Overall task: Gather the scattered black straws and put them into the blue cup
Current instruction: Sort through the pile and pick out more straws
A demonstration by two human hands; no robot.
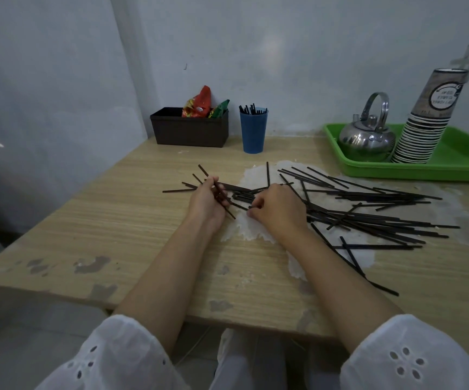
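Black straws [368,209] look light, thin, stiffish & prob slippery; best pinched mid-length in a bundle. Matte black sticks, scattered over table [115,220] centre-right, some already upright in blue cup [253,130] at back. Left hand [206,199] is closed round a few straws; right hand [277,211] pinches at the pile w/ curled fingertips.

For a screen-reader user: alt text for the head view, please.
Two hands gather black straws scattered on a wooden table; the left hand holds a few, the right hand pinches one. Behind, a blue cup already holds some.
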